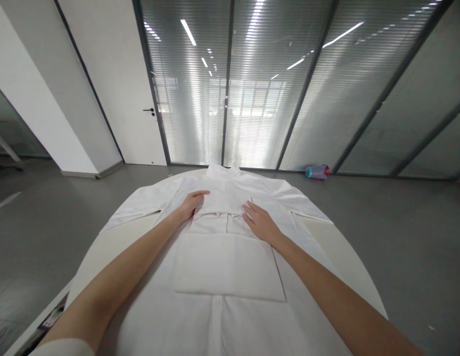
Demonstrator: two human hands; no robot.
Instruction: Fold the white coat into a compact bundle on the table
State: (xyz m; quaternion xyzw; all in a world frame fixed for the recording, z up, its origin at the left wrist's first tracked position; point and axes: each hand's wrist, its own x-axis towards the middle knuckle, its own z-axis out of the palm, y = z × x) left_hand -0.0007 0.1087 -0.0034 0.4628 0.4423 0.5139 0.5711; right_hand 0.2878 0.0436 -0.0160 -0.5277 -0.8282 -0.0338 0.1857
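A white shirt (230,257) lies spread across a round white table (356,257), its collar at the far edge and its sleeves out to both sides. A folded white cloth panel (230,269) rests on the shirt's middle. My left hand (191,203) lies flat on the shirt's upper chest, left of the centre line, fingers stretched out. My right hand (260,221) lies flat on the shirt to the right of the centre, fingers also stretched out. Neither hand holds anything.
Grey floor surrounds the table. Glass walls with blinds stand behind it, and a white door (129,99) is at the back left. A blue and pink bottle (317,171) lies on the floor by the glass. Something dark shows at the table's near left edge (52,319).
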